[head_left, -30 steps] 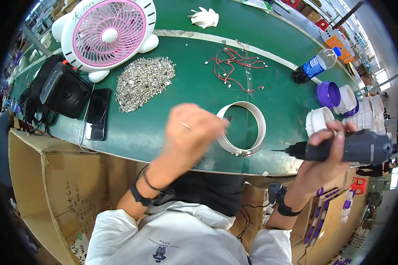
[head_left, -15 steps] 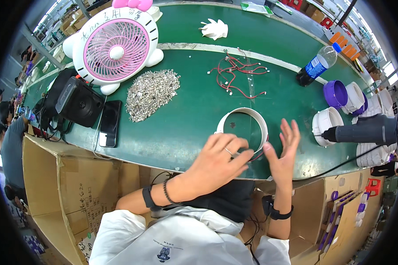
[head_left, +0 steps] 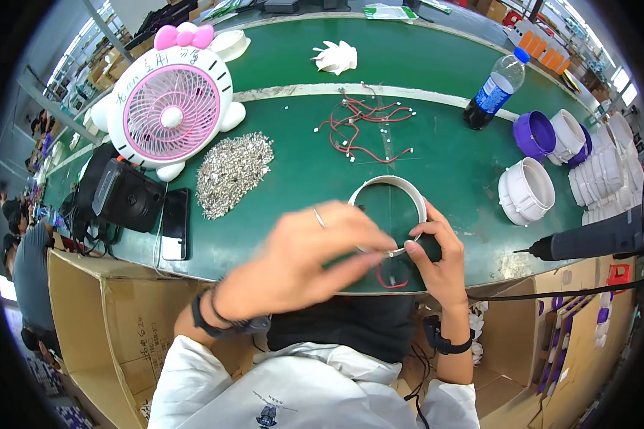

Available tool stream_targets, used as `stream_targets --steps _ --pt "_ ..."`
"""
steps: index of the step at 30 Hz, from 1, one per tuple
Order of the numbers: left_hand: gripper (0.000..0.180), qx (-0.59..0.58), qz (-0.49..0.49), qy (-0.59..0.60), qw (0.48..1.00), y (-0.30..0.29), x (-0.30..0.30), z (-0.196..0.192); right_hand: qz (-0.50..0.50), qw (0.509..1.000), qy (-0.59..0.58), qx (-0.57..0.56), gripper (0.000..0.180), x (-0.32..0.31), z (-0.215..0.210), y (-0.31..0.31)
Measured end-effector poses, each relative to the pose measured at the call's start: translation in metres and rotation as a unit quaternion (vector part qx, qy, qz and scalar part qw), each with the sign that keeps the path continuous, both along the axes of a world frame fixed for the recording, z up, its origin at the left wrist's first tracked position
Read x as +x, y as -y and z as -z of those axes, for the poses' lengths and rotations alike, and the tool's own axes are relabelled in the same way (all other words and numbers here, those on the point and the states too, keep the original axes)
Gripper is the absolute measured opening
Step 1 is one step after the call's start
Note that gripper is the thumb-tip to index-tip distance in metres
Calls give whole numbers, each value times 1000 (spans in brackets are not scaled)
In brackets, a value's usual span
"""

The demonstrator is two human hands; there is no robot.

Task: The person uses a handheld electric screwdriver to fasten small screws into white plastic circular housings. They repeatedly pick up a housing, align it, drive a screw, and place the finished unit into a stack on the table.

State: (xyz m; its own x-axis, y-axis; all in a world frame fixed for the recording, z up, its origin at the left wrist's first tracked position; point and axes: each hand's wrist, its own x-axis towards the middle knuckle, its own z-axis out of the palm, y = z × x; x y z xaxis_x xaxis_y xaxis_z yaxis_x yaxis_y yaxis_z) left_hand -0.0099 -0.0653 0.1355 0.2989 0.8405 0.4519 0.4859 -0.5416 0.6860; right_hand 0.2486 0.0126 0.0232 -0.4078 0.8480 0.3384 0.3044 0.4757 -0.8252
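A: What do we see that has changed?
B: A second ago our right hand [head_left: 442, 261] held the dark electric screwdriver [head_left: 601, 236]; half a second ago it stood free, fingers spread beside the white ring [head_left: 412, 191]. Now it has the ring, and the screwdriver sits untouched at the right edge of the frame.
A: So what does that mean for our work?
B: We judge that it is bare-handed work at the rim for the moment, with the right hand steadying and the left working.
A: Where do we have the ring?
B: Just right of centre, below mid-frame, near the front edge of the green table [head_left: 300, 179]. A red wire [head_left: 390, 287] loops below it.
A: And our grips?
B: The right pinches the ring's lower-right wall, thumb toward the inside. Our left hand [head_left: 304, 250] is blurred, its fingertips at the near rim; we cannot tell whether they close on anything.
A: How do our arms lie?
B: Our left forearm slants up from the lower left, back of the hand uppermost, fingers pointing right. Our right forearm rises almost straight from the lower right, fingers bent toward the ring.
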Motion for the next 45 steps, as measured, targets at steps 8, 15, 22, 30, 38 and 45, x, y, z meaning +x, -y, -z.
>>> stream_targets --steps 8,15,22,30,38,45 --pt "34 -166 -61 84 981 -149 -76 24 26 999 -26 26 20 25 -8 21" --pt "45 -42 -253 -159 953 -256 -102 74 -6 997 -52 -55 28 92 -27 85" --pt "59 20 -396 -217 892 -357 -128 124 105 994 -10 -31 29 73 -12 89" --pt "24 76 -383 -171 905 -380 -120 131 176 983 -13 59 30 36 7 43" --pt "42 11 -164 312 936 -199 -69 37 245 957 82 132 36 35 21 38" --pt "37 22 19 142 989 9 85 1 259 947 66 176 34 25 27 38"
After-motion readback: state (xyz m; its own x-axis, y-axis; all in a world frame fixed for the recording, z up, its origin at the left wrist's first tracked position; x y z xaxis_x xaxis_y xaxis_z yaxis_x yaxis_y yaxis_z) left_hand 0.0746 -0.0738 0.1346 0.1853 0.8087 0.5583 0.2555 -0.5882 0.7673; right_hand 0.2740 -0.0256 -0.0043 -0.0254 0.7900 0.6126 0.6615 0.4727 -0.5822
